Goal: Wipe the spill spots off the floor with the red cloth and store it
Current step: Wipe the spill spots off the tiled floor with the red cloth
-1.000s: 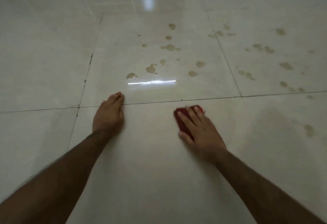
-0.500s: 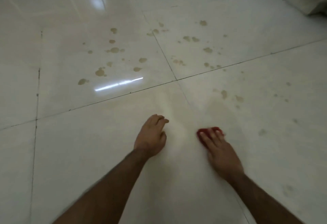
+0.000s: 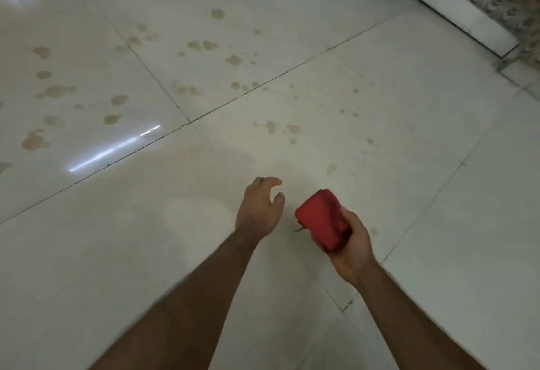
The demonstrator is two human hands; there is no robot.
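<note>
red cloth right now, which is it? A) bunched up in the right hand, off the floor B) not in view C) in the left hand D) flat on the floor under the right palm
A: the right hand grips the folded red cloth above the tiles, while the left hand holds nothing.

cloth (image 3: 321, 219) in right hand (image 3: 352, 248), left hand (image 3: 260, 209) just beside it on the left; spill spots (image 3: 233, 60) on floor (image 3: 117, 252) beyond both hands
</note>
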